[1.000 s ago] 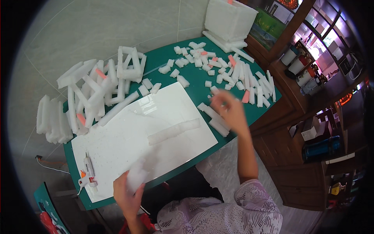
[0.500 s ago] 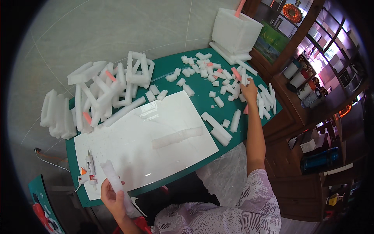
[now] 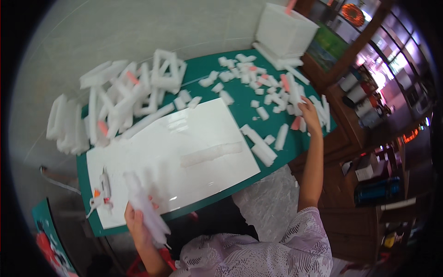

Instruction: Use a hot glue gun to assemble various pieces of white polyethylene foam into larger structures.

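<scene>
My left hand (image 3: 137, 224) is closed round a long white foam strip (image 3: 146, 210), blurred, over the near left edge of the white board (image 3: 138, 182). More than one strip may be in that grip. At the right end of the table my right hand (image 3: 310, 114) pinches another white foam piece (image 3: 294, 91), upright among loose ones. Near it lie small white foam chunks (image 3: 263, 113) and a few pink pieces (image 3: 284, 83). One flat foam strip (image 3: 210, 154) rests on the board. A glue gun (image 3: 104, 188) lies at the board's left end.
Foam frames (image 3: 122, 94) are stacked along the back left of the green table (image 3: 203, 97). A white foam box (image 3: 284, 32) stands at the far right corner. Dark wooden shelves (image 3: 355, 134) hold bottles on the right. Clear plastic (image 3: 265, 203) hangs by the near edge.
My right hand has shifted slightly right and nearer, and the foam piece in it now stands raised. My left hand has turned its strip and moved a little right. The view has shifted slightly.
</scene>
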Tool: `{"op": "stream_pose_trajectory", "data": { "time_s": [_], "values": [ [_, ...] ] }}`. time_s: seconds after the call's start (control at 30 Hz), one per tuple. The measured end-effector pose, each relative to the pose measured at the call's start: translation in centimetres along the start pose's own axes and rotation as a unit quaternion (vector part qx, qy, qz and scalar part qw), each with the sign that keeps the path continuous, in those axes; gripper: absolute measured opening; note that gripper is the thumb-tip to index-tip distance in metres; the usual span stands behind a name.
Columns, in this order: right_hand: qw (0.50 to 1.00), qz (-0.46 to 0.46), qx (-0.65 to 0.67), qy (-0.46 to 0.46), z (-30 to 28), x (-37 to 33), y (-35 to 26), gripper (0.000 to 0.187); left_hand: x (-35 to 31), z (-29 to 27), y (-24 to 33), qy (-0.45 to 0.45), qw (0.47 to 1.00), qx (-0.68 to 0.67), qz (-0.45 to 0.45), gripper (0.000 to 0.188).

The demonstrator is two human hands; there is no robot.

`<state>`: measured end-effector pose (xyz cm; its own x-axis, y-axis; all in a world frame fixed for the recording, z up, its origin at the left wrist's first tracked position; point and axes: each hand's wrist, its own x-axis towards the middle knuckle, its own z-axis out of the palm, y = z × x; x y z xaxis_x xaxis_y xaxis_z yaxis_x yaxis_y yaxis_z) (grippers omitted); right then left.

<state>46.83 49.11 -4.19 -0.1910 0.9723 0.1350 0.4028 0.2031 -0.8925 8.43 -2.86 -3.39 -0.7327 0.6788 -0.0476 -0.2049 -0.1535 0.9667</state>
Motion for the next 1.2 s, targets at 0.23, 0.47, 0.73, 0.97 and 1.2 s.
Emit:
{"op": "stream_pose_trajectory", "data": {
  "time_s": [0.23, 0.47, 0.73, 0.97, 1.2],
  "values": [
    [0.957, -0.175, -0.22, 0.072, 3.9, -6.0, -5.8, 0.049, 2.2, 0.5, -1.8, -0.145, 0.956, -0.205, -0.155, 0.055],
    [0.965, -0.171, 0.096, -0.175, 14.7, -18.3, -14.9, 0.044, 1.3, 1.6, -1.8, -0.171, 0.938, -0.246, -0.173, 0.06],
    [0.835, -0.012, 0.268, -0.48, 23.2, -29.2, -16.3, 0.051, 3.3, 1.4, -2.5, -0.074, 0.934, -0.314, -0.155, 0.061],
    [0.635, 0.243, 0.375, -0.63, 26.0, -33.6, -16.0, 0.049, 4.4, 1.4, -1.4, -0.011, 0.945, -0.311, -0.103, 0.061],
    [0.648, 0.243, 0.346, -0.634, 26.8, -34.9, -15.4, 0.051, 4.4, 1.6, -2.0, 0.033, 0.951, -0.291, -0.104, 0.063]
  ]
}}
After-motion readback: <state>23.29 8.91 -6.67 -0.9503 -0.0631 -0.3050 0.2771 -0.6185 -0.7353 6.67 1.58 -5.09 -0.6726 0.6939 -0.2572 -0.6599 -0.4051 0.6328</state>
